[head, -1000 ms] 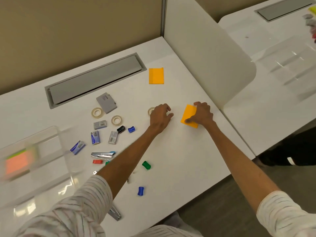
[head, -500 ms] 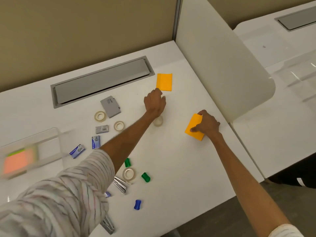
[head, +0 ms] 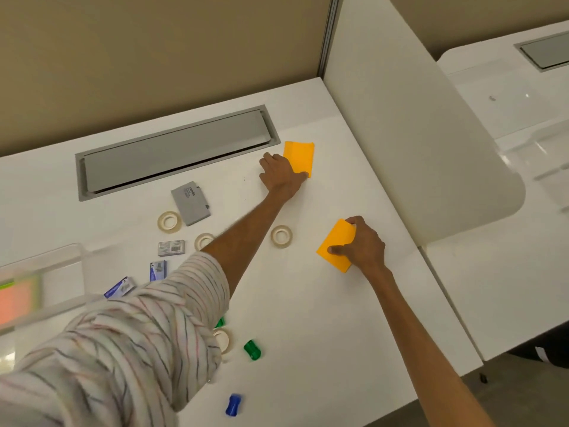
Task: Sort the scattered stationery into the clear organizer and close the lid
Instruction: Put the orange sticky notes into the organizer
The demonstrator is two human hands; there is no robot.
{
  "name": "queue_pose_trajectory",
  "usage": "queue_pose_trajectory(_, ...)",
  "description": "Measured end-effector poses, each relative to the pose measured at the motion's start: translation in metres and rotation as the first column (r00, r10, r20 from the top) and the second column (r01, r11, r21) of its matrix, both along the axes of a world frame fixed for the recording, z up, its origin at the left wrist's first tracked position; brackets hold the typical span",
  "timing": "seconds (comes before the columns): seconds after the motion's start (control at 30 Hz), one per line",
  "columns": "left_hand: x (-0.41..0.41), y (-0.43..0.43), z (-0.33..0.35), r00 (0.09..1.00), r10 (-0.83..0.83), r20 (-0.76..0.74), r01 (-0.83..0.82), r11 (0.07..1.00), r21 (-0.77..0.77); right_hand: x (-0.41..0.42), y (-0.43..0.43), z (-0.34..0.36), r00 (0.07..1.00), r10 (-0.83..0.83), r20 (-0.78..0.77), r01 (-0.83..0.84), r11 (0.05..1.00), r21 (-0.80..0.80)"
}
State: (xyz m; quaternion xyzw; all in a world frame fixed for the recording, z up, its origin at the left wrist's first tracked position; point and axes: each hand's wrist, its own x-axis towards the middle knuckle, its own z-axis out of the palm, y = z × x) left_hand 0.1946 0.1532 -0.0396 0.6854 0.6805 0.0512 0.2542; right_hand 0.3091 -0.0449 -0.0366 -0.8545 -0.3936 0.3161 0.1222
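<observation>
Your left hand [head: 281, 175] is stretched far out and closed on the far orange pad [head: 300, 157]. Its curled fingers cover the pad's left side and the thumb runs along the near edge. Your right hand [head: 363, 246] grips the near orange pad [head: 334, 246], a flat paper block tilted on the desk [head: 308, 318], with the thumb on top and the fingers wrapped over the far corner. The two hands are well apart, each on its own pad.

The desk is smooth, glossy white. Just left of your left hand is a long grey metal flap [head: 175, 152] set flush into the desk. Between your hands, nearer your left forearm, lies a pale tape ring [head: 281, 236]. Left of that forearm are another tape ring [head: 168, 221], a flat grey box [head: 191, 202] and a small grey staple box [head: 171, 248]. Your striped sleeve [head: 138, 334] hides part of the clutter. Below it lie a green clip [head: 252, 349] and a blue clip [head: 233, 404].

The clear organizer [head: 61, 257] stands far left of your left arm, blurred, with a pink pad [head: 15, 300] inside it. I cannot tell how its lid sits.

A white rounded divider [head: 415, 149] rises just right of your right hand. The desk between your arms is bare.
</observation>
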Motion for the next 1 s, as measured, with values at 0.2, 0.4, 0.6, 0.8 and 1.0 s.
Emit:
queue_pose_trajectory(0.2,-0.007,0.008,0.012,0.998,-0.046,0.030,0.051,0.980,-0.193,-0.007,0.011,0.005,1.000,0.025,-0.018,-0.025,1.000,-0.005)
queue_pose_trajectory(0.4,-0.035,-0.008,0.008,0.909,-0.011,0.416,0.070,0.989,-0.127,-0.015,0.010,0.006,0.999,0.037,0.012,-0.037,0.999,-0.004)
queue_pose_trajectory(0.6,-0.051,-0.022,0.021,0.766,0.116,0.632,-0.007,0.985,-0.172,-0.024,0.001,0.010,0.999,0.037,-0.032,-0.036,0.998,0.046)
queue_pose_trajectory(0.8,-0.094,-0.048,0.037,0.696,0.143,0.703,-0.102,0.990,-0.099,-0.053,0.007,0.037,0.997,0.072,-0.028,-0.065,0.979,0.193)
queue_pose_trajectory(1.0,-0.150,-0.076,0.052,0.666,0.155,0.730,-0.172,0.984,-0.052,-0.096,0.020,0.072,0.992,0.129,0.004,-0.124,0.948,0.293)
